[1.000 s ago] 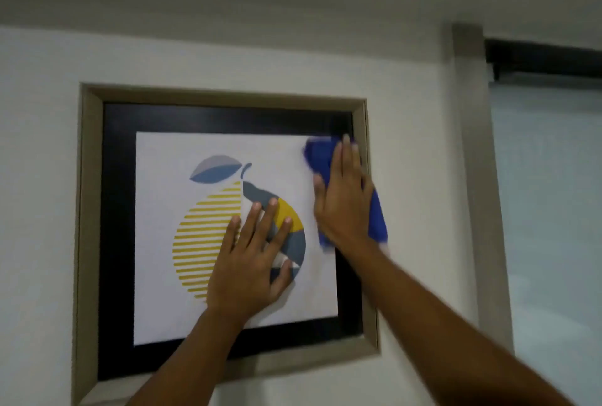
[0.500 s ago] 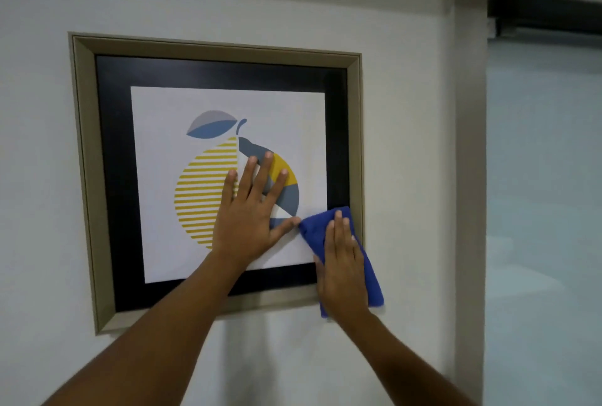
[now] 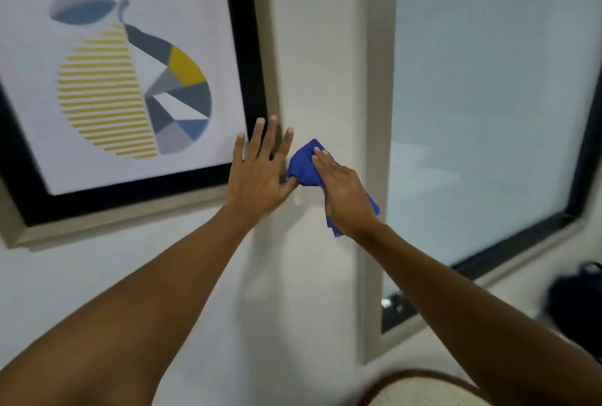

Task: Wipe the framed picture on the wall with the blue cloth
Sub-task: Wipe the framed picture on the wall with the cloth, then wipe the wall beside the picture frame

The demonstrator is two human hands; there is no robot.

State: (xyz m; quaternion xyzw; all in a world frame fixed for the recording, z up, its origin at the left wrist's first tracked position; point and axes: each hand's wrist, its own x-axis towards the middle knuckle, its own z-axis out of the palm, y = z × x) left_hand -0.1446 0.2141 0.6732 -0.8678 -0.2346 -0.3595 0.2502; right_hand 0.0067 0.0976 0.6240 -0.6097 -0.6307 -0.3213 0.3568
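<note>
The framed picture (image 3: 247, 30) hangs on the white wall at upper left, showing a striped yellow and grey pear inside a black mat and a beige frame. My left hand (image 3: 260, 174) lies flat with fingers spread over the frame's lower right corner. My right hand (image 3: 348, 197) presses the bunched blue cloth (image 3: 304, 167) against the bare wall just right of the frame. The cloth's tail hangs out below my right palm. My left thumb touches the cloth.
A frosted window (image 3: 488, 112) with a beige and dark frame fills the right side. A dark object (image 3: 576, 301) sits at the lower right edge. A curved brown-rimmed thing (image 3: 423, 389) shows at the bottom.
The view has swung down and right, so the picture now sits at upper left. My right hand slid the cloth off the frame's lower corner onto the wall. My left hand shifted to the frame's corner.
</note>
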